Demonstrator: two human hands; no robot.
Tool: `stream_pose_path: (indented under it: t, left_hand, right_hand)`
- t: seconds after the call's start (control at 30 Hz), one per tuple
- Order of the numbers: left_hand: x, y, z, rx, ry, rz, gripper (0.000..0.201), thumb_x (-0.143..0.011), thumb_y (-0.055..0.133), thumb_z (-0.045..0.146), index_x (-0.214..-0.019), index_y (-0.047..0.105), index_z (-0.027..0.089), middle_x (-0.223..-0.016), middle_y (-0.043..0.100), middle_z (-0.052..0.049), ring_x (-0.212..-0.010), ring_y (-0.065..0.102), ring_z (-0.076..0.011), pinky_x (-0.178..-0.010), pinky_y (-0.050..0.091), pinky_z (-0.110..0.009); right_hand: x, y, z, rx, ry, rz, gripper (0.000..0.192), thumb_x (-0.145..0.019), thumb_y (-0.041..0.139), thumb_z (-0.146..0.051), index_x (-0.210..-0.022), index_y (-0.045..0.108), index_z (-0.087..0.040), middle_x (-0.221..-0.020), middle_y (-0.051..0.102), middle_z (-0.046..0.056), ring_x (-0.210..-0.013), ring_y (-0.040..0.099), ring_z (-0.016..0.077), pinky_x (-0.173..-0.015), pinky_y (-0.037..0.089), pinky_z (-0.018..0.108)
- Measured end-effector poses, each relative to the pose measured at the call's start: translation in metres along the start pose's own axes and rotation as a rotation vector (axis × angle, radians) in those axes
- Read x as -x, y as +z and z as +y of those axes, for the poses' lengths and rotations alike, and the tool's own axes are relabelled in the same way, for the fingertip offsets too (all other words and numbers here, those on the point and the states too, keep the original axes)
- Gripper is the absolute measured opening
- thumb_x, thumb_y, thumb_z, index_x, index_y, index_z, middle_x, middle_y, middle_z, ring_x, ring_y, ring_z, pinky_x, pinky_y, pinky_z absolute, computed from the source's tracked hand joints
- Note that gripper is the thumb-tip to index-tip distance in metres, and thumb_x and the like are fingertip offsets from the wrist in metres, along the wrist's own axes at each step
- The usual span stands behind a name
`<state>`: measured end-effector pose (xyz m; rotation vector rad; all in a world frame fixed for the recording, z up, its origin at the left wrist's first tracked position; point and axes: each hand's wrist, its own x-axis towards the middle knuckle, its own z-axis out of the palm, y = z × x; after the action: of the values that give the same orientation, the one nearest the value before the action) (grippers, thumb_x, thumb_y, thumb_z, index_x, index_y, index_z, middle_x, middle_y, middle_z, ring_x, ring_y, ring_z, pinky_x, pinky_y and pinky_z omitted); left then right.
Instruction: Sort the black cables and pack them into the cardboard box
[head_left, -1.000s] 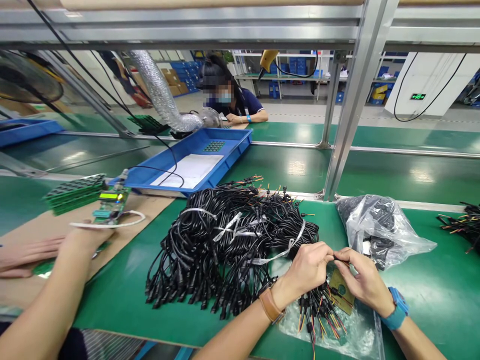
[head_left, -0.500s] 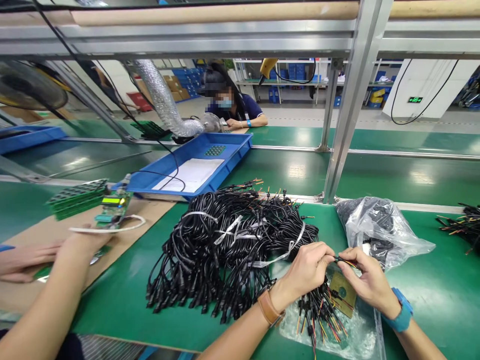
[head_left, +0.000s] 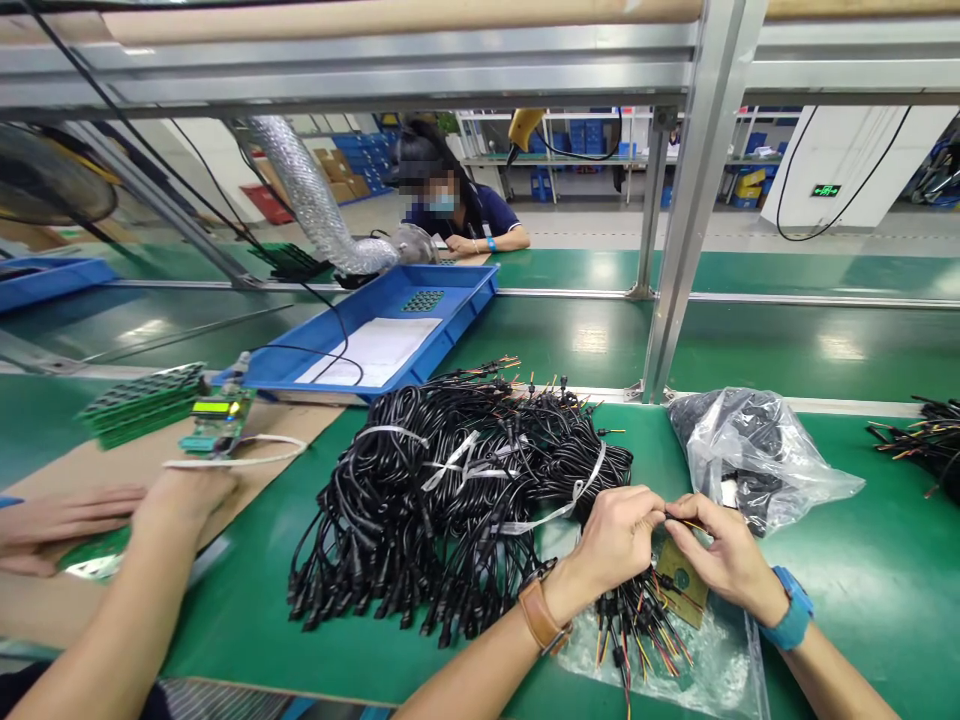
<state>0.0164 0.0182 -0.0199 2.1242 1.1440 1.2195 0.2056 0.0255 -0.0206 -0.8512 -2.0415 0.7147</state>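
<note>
Glossy green worktop [head_left: 255, 560], rubbery black cables, crinkled clear plastic

The cable bundle [head_left: 450, 500] looks matt black and rubber-sheathed, tied with pale plastic straps [head_left: 559, 510]; the plastic bag [head_left: 757, 455] is thin, clear and shiny with creases; the tray [head_left: 382, 340] is smooth blue plastic holding white paper; the frame post [head_left: 686, 200] is brushed silvery metal; cardboard [head_left: 127, 460] lies matt brown; the duct hose [head_left: 307, 195] is ribbed foil; the left hand [head_left: 619, 540] wears a tan leather-like strap

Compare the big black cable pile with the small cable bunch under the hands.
The big black cable pile is strapped with white ties on bare green belt; the small cable bunch lies loose on clear plastic. The pile is far larger. The bunch's coloured wire ends show plainly. Both are black cables.
</note>
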Motion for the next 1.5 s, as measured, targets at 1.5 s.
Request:
stream_pose_path:
  t: [1.5]
  left_hand:
    - [-0.002, -0.022, -0.002, 0.343, -0.163, 0.294, 0.014, -0.101, 0.050, 0.029, -0.094, 0.056, 0.018, -0.087, 0.064, -0.005, -0.082, 0.063, -0.0162, -0.076, 0.052, -0.029]
  right_hand:
    - [-0.013, -0.058, 0.009, 0.274, 0.019, 0.366, 0.011, -0.096, 0.058, -0.025, -0.099, 0.068, -0.022, -0.087, 0.064, 0.006, -0.077, 0.062, 0.0213, -0.065, 0.052, 0.034]
